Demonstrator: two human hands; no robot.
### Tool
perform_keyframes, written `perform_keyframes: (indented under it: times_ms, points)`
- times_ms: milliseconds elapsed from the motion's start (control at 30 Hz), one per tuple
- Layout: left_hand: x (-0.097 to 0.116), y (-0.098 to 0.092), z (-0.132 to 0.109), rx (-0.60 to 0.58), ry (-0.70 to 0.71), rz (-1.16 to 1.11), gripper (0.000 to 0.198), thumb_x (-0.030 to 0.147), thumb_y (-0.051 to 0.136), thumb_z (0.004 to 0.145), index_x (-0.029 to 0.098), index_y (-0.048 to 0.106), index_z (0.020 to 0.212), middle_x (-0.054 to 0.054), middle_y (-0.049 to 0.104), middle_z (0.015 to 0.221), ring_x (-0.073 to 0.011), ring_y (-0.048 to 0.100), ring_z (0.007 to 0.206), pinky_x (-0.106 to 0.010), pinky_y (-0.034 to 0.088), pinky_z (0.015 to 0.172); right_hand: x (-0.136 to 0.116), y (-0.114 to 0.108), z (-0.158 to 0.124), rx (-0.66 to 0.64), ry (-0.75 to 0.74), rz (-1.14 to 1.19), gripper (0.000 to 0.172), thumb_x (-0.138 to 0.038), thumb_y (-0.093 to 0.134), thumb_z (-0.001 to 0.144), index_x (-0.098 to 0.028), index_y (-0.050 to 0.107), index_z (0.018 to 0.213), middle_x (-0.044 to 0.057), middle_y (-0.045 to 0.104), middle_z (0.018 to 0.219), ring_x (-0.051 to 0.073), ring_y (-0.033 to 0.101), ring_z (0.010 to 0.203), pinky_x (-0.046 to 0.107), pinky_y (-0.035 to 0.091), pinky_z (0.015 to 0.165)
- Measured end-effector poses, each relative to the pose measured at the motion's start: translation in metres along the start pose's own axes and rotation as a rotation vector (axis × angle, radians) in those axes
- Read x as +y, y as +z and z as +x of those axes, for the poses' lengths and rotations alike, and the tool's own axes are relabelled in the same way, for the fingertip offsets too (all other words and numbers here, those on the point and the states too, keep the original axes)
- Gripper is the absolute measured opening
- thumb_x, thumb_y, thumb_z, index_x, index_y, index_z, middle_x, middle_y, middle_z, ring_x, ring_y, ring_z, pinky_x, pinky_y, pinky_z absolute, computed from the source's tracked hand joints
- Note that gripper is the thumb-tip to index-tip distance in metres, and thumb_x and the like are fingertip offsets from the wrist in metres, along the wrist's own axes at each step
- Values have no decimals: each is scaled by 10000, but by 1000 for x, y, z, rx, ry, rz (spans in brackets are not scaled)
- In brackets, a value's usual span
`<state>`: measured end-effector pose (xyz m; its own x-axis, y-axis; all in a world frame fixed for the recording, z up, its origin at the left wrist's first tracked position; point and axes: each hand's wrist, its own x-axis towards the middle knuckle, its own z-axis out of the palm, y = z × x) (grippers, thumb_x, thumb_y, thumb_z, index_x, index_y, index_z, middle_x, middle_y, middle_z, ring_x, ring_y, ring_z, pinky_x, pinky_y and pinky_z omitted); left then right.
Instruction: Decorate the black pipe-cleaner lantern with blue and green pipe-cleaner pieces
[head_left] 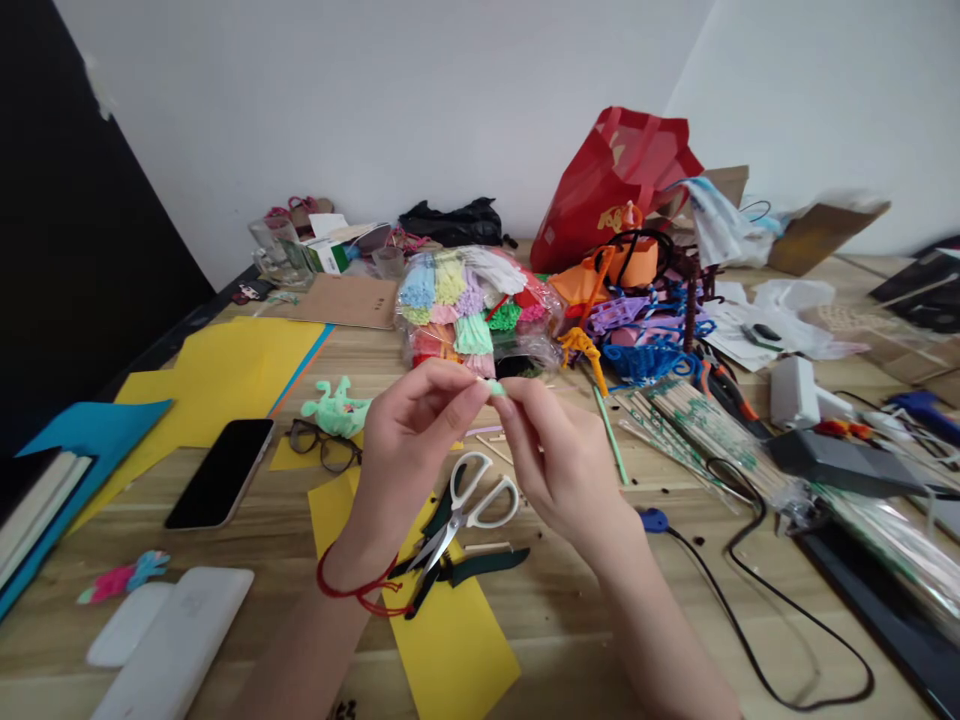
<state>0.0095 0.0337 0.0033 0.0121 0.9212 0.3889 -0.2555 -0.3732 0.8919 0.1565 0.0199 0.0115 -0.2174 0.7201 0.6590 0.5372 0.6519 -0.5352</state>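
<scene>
A short light green piece of pipe cleaner is pinched between both hands above the table; most of it is hidden by fingertips. My left hand, with a red cord on its wrist, closes thumb and forefinger on one end. My right hand pinches the other end. Below them lie white-handled scissors over dark green-handled cutters, on yellow paper. A light green figure made of fuzzy stems rests left of my left hand, near a pair of glasses.
Behind my hands sits a clear bag of coloured pipe cleaners. A red bag and an orange, purple and blue craft heap stand behind right. Bundled sticks and a black cable lie right, a phone left.
</scene>
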Motion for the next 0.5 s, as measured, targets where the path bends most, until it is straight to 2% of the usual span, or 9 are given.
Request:
perform_keyframes:
  times_ms: [67,167,233,333,433,500]
  points:
    - [1,-2,1,-26,15,2,50,244,761,859,224,731,824,19,648,824,-58,534,620,-159,465,570,-2,-1,0,-38,85,221,197,-227,470,1010,-195,564,839,-22,517,666,108,452,596,242,345,583]
    - [4,-7,4,-92,95,39,30,233,787,829,233,759,838,-5,677,882,-81,588,673,-168,478,554,-6,-3,1,-154,338,737,300,-333,484,1023,-199,537,761,-57,443,583,83,372,513,222,287,501]
    - [5,-10,7,-126,172,80,27,226,796,817,232,772,827,-25,694,885,-116,627,750,-194,508,601,-6,-4,4,-251,481,1072,333,-370,511,1003,-195,517,721,-84,369,513,68,260,443,218,204,438]
    - [6,-11,8,-158,240,107,17,237,791,826,238,780,840,-38,707,875,-149,653,816,-248,543,704,-4,-4,9,-438,601,1461,319,-356,549,952,-200,476,683,-117,276,453,55,146,393,206,138,388]
    - [6,-9,7,-135,262,120,16,255,780,840,243,774,832,-36,704,863,-157,655,831,-277,550,759,-3,-3,11,-592,643,1619,331,-355,520,946,-226,420,658,-135,212,418,62,124,359,204,163,358]
    - [8,-7,5,-80,246,147,55,273,779,840,240,762,801,-36,697,852,-164,652,829,-285,549,750,-5,-3,9,-518,604,1450,342,-383,472,983,-220,460,683,-119,271,423,71,182,365,211,205,375]
